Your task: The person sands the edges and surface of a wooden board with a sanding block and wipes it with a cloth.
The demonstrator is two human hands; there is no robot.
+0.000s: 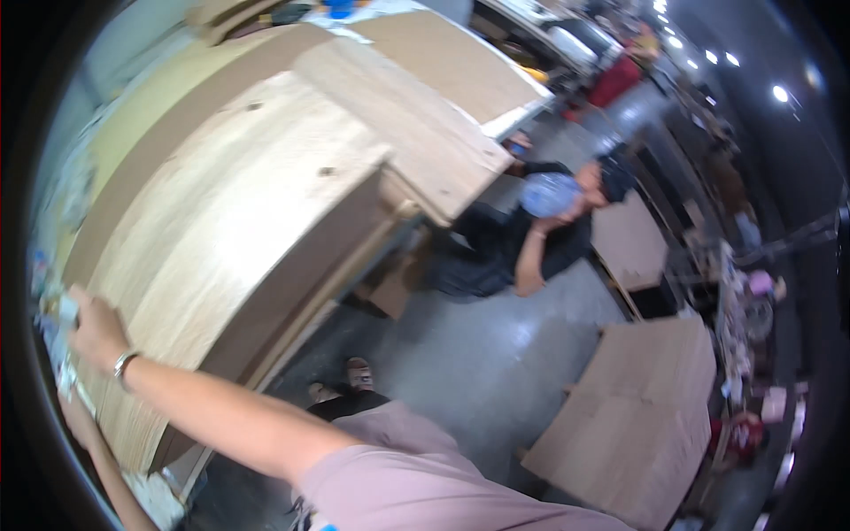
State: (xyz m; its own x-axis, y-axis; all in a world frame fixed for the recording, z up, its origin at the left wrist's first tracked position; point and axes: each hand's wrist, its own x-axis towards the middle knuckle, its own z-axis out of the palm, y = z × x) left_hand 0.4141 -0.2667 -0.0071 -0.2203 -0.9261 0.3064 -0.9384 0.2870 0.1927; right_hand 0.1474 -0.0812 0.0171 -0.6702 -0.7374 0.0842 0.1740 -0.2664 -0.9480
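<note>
Reaching w/ R hand (97, 330) across pale wood panel (239, 195), lying flat out front, prob. for easy access; gripping blurred pale item (65, 310) past panel's L edge, w/ L hand (73, 405) near but apart. Can't tell L grip: too blurred.

R hand (99, 334) & L hand (76, 412) nr lt wood panel (226, 195), co-worker (567, 252) w/ bluish bottle (546, 194).

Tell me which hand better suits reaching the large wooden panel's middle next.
Probably the right hand: its arm reaches over the large wooden panel, while the left hand looks farther off.
</note>
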